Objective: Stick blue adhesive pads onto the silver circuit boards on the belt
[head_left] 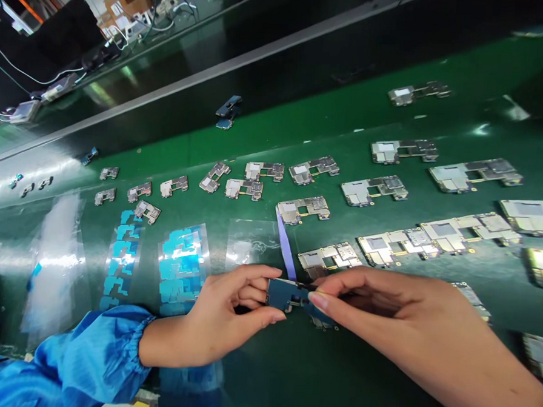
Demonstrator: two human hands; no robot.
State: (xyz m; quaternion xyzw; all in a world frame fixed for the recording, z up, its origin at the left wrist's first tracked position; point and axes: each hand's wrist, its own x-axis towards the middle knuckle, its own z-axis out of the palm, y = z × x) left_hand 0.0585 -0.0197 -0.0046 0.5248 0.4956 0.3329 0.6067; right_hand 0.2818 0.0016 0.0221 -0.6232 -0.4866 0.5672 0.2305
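Observation:
My left hand (222, 313) pinches the left end of a small blue circuit board (287, 295) between thumb and fingers, just above the green belt (317, 376). My right hand (384, 312) meets it from the right, fingertips closed on the board's other end. A blue sleeve covers my left forearm (81, 357). Directly beyond the held board lies a silver-shielded board (330, 258), and a purple strip (285, 244) rests next to a clear film sheet (251, 245).
Several silver-shielded boards (438, 236) lie in rows across the belt to the right and far side. Clear sheets with blue stickers (181, 265) lie at the left. Two dark boards (228, 111) sit farther back. Cables and devices (54, 89) line the far bench.

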